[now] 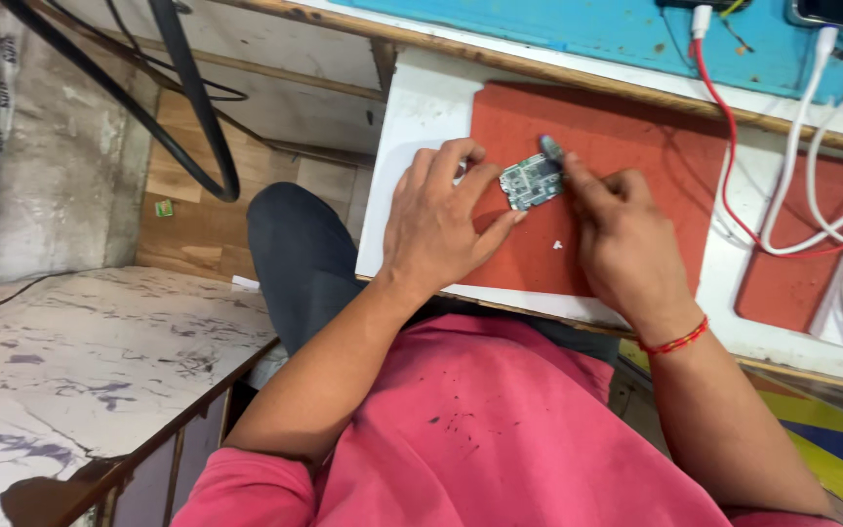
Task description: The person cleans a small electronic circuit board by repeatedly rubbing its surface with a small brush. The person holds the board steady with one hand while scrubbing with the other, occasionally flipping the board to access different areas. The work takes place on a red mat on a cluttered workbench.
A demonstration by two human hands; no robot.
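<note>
Two hands | left hand [441, 220] pinches circuit board [530, 182] | right hand [617, 229] grips half-hidden tool [551, 147]

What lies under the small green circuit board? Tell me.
The small green circuit board rests on a red-orange rubber mat laid on the white worktop. The left hand steadies it; the right hand touches its edge. Its underside is hidden.

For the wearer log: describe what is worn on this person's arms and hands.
Both forearms are bare, and so are both hands: no gloves or rings show. The right hand has a thin red thread bracelet at the wrist. The left hand wears nothing. The pink shirt carries dark specks.
</note>
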